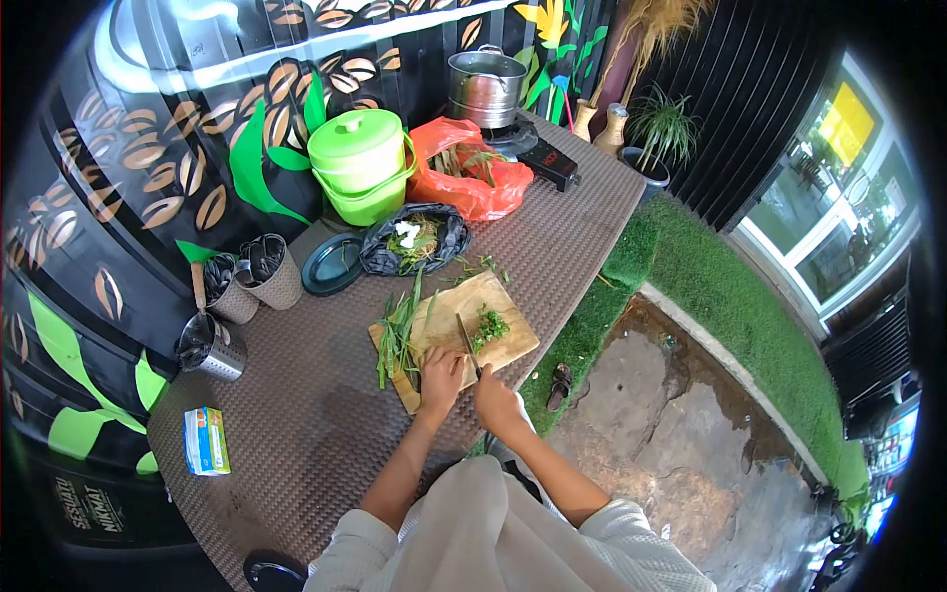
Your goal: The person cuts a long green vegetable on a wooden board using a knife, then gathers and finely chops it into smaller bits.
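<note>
My right hand [499, 406] is closed round the handle of a knife [465, 335], whose blade points away from me over a wooden cutting board [511, 353]. Close to the blade, on its left, my left hand [441, 378] presses down on the board with its fingers curled together; what lies under them is hidden. Chopped green leaves [489, 327] form a small pile right of the blade. Long green stalks [398, 337] lie across the board's left side, beyond my left hand.
Behind the board are a black plastic bag [434, 259] of plant scraps, a dark plate [332, 263], a green lidded bucket [357, 163] and a red bag [493, 197]. A pot [486, 89] stands on a stove [548, 163]. Utensil holders [273, 279] and a small box [205, 441] are left.
</note>
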A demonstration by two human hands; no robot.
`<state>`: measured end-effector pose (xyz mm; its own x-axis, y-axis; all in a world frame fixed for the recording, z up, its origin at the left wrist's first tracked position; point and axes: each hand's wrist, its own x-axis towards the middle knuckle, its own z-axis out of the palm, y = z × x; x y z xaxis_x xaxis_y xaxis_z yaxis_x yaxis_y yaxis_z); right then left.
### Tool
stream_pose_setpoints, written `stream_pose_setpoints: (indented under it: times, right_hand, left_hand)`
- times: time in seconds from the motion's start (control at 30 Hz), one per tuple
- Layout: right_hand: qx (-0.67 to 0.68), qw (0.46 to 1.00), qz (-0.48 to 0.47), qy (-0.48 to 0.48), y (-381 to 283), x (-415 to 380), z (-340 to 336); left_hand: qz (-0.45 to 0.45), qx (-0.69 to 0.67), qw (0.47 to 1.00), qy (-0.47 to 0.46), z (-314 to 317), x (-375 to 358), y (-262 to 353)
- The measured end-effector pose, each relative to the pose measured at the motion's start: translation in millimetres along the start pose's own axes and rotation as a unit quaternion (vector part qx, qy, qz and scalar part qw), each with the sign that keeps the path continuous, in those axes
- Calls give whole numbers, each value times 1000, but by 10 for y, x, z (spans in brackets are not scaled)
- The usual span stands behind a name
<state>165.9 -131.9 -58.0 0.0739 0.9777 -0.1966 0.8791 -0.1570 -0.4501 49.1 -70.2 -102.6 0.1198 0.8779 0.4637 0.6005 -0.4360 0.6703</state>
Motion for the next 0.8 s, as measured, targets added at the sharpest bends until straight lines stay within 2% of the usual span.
stream_pose_setpoints:
  times: [0.07,0.2,0.43,0.5,0.6,0.73,0.8]
  right_hand:
    - [7,1000,14,-7,-13,10,119]
    - [31,999,24,-1,-11,203,152]
    - [7,999,30,-14,-89,79,132]
    - [13,1000,-13,-19,-58,234,99]
    - [45,999,1,-22,-53,216,25]
    - [1,1000,21,12,-62,102,210]
    - [50,999,14,-7,-26,242,221]
  left_hand:
    - [32,20,999,11,-11,0,11]
    - [39,38,998,10,-10,-45,10]
    - [45,11,999,4,-31,-67,-14]
    - [37,-2,999,8,-15,-59,-32]
    - [16,-62,998,19,0,4,-83]
    - [-84,-106,990,-39,4,95,-149]
    - [-121,-136,981,-62,20,139,-170]
